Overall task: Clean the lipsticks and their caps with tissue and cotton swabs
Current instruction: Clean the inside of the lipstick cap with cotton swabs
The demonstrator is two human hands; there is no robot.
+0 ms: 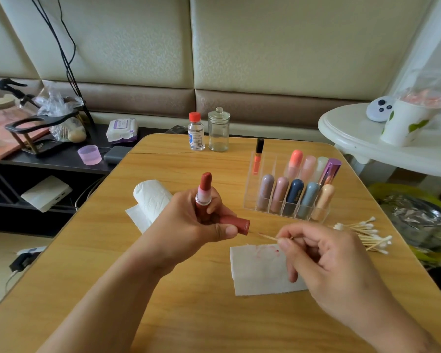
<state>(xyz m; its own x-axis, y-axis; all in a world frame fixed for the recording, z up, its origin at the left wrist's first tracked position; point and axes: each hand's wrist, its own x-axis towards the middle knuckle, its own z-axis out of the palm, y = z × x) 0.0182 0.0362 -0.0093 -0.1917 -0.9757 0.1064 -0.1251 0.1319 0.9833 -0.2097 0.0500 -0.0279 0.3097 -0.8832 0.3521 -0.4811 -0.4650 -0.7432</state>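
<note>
Both hands (189, 222) (323, 256) curled, gripping.

My wooden worktop (189, 301) has a tissue roll (152, 197), stained tissue sheet (260, 271), cotton swabs (367, 235), lipstick organizer (290, 192), 1 bottle (196, 132) and 1 glass jar (218, 131).

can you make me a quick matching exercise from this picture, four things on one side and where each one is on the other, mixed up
Things:
1. open lipstick
2. cotton swab
3. stained tissue
4. glass jar

Places:
A. flat on the table under the right hand
B. far edge of the table, beside the red-capped bottle
C. upright in the left hand
D. pinched in the right hand

Pairs: 1-C, 2-D, 3-A, 4-B
</note>
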